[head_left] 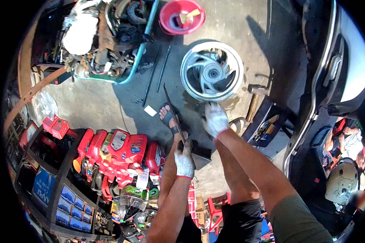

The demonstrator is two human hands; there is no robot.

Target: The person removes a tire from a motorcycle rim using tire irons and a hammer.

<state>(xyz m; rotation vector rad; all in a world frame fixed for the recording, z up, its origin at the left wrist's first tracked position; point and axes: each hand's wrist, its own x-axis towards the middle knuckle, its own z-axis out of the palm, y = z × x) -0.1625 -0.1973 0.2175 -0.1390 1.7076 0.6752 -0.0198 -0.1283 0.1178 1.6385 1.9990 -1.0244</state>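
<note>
Both of my hands wear white knit gloves. My left hand [184, 158] is closed around the lower end of a long dark metal bar [171, 108] that slants up and left over my sandalled foot [168, 118]. My right hand [215, 118] reaches down to the near edge of a silver spoked wheel rim [211, 71] lying flat on the concrete floor; what its fingers grip is hidden. The bar's far tip points toward the left side of the rim.
Red oil bottles [117, 152] fill a rack at lower left. An engine in a green frame [109, 44] sits at upper left, a red basin [181, 16] at top, a hammer [253, 101] and tool tray [265, 125] right of the rim, a scooter body [336, 81] at right.
</note>
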